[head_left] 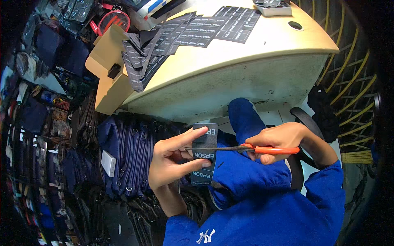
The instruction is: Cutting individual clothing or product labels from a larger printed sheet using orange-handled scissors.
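Observation:
My left hand (167, 159) pinches a short black strip of labels (203, 176) with pale print, the fingers spread along its left edge. Orange-handled scissors (276, 150) are in my right hand (283, 136), fingers through and around the loops. Their blades point left and lie across the strip, between two printed labels. The strip hangs over my lap, in front of blue clothing. Whether the blades have cut into the strip cannot be made out.
Ahead stands a pale wooden table (283, 41) with black label sheets (238, 25) on it. A small tray (275, 10) sits at its far side. An open cardboard box (107, 61) is at the table's left end. Navy bags (137, 153) are stacked to my left.

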`<control>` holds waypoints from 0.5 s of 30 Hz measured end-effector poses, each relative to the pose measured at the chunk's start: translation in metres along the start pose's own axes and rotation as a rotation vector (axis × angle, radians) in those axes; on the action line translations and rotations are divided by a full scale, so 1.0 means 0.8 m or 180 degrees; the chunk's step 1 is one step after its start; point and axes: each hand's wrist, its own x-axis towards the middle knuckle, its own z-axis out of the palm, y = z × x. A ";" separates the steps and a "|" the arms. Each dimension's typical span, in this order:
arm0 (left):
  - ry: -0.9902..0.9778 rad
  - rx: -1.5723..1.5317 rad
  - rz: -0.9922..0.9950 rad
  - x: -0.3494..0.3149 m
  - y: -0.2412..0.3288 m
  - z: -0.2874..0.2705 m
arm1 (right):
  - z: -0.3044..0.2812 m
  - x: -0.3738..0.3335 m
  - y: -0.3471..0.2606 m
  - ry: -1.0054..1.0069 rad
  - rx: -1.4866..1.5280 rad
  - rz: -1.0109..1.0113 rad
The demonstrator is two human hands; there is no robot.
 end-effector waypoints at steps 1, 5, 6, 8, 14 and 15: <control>-0.0002 -0.0002 0.0000 0.000 0.000 0.000 | 0.001 0.000 0.001 0.0017 -0.0003 0.0010; 0.0110 -0.0069 -0.0136 0.000 0.002 0.003 | 0.001 0.002 -0.002 -0.0024 0.0027 0.0098; 0.0183 -0.0143 -0.0166 0.000 0.004 0.005 | 0.001 0.003 -0.002 -0.0013 0.0075 0.0094; 0.0150 -0.0086 -0.0118 -0.001 0.005 0.004 | 0.001 0.003 -0.003 -0.0001 0.0123 0.0089; 0.0011 0.0047 -0.0045 -0.001 0.002 -0.001 | -0.001 0.003 -0.006 -0.0016 0.0141 0.0210; 0.0021 0.0037 -0.0077 0.000 0.004 0.000 | -0.002 0.002 -0.006 -0.0019 0.0108 0.0229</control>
